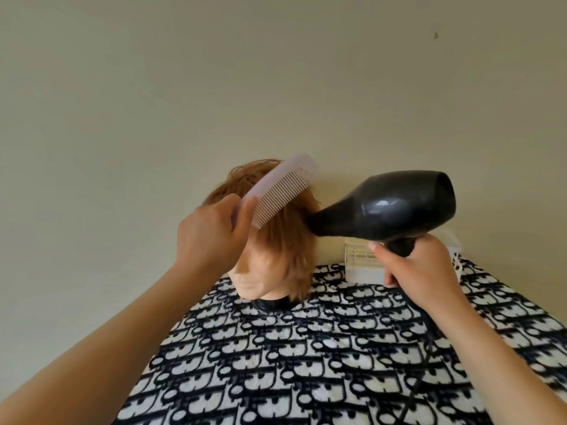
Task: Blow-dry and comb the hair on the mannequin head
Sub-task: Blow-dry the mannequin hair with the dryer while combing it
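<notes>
While left hand [208, 237] holds comb [276, 194], right hand [420, 265], dryer [383, 204] half hide basket [360, 268].

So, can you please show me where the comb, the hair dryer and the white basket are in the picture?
comb [276, 196]: head view, middle of its teeth.
hair dryer [389, 204]: head view, its black body.
white basket [362, 271]: head view, its front wall.

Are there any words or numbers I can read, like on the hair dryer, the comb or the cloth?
None can be read.
hair dryer: no label shows.
comb: plain, no writing.
cloth: black shapes that might be letters, too blurred to read.
</notes>
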Tool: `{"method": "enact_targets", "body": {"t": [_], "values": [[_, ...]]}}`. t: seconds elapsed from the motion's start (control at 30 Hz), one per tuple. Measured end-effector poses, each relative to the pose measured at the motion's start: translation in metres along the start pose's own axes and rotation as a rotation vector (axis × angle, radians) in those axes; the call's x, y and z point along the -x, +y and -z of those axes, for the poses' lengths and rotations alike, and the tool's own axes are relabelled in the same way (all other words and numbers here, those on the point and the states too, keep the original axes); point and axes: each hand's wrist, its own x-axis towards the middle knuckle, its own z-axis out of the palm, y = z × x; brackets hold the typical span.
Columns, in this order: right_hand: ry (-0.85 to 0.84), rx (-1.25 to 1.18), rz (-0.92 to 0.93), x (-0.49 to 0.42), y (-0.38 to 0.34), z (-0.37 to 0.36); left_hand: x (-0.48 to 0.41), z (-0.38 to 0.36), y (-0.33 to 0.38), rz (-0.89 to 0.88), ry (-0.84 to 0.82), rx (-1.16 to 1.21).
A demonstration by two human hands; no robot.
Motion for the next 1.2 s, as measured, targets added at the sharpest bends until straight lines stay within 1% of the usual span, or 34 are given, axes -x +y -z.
{"method": "enact_targets", "body": {"t": [0.07, 0.17, 0.23, 0.33, 0.43, 0.53, 0.6, 0.63, 0.67, 0.73, 0.8, 0.87, 0.93, 1.03, 1.07, 1.13, 1.17, 1.2], "values": [[-0.070, -0.030, -0.025, 0.002, -0.001, -0.002, -0.007, 0.000, 0.005, 0.016, 0.035, 0.010], [0.003, 0.067, -0.005, 0.003, 0.003, -0.002, -0.015, 0.002, 0.012, 0.014, 0.071, 0.029], [-0.040, 0.047, -0.022, 0.003, 0.002, -0.003, -0.021, 0.002, 0.015, 0.023, 0.089, 0.020], [-0.011, 0.118, -0.004, 0.004, 0.003, 0.000, -0.026, 0.000, 0.015, 0.050, 0.082, -0.012], [-0.097, -0.018, -0.021, 0.004, -0.003, 0.001, -0.034, -0.002, 0.007, 0.098, 0.071, -0.019], [-0.006, -0.153, -0.003, 0.000, -0.012, 0.004, -0.046, -0.002, -0.003, 0.187, 0.067, 0.003], [-0.057, -0.361, -0.053, -0.005, -0.021, 0.006, -0.058, -0.001, -0.009, 0.283, 0.072, 0.047], [-0.085, -0.409, -0.054, -0.007, -0.024, 0.006, -0.063, 0.000, -0.011, 0.335, 0.051, 0.059], [-0.080, -0.391, -0.031, -0.008, -0.026, 0.006, -0.069, 0.001, -0.013, 0.374, 0.000, 0.048], [-0.025, -0.305, 0.046, -0.009, -0.029, 0.003, -0.076, 0.000, -0.014, 0.389, -0.176, -0.028], [-0.001, -0.339, 0.060, -0.008, -0.033, 0.001, -0.075, -0.003, -0.010, 0.324, -0.343, -0.135], [-0.009, -0.398, 0.028, -0.009, -0.034, 0.002, -0.066, -0.008, 0.001, 0.215, -0.405, -0.250], [0.039, -0.396, 0.021, -0.011, -0.034, 0.003, -0.053, -0.015, 0.015, 0.106, -0.390, -0.329], [0.133, -0.309, 0.059, -0.011, -0.033, 0.006, -0.031, -0.027, 0.028, -0.016, -0.356, -0.418], [0.124, -0.285, 0.065, -0.012, -0.033, 0.008, -0.024, -0.030, 0.030, -0.060, -0.347, -0.454], [0.039, -0.257, 0.066, -0.013, -0.035, 0.010, -0.013, -0.036, 0.029, -0.167, -0.322, -0.502], [0.017, -0.236, 0.076, -0.013, -0.037, 0.008, -0.008, -0.039, 0.027, -0.230, -0.337, -0.497], [0.042, -0.201, 0.102, -0.013, -0.038, 0.007, -0.003, -0.042, 0.025, -0.311, -0.386, -0.485]]}}
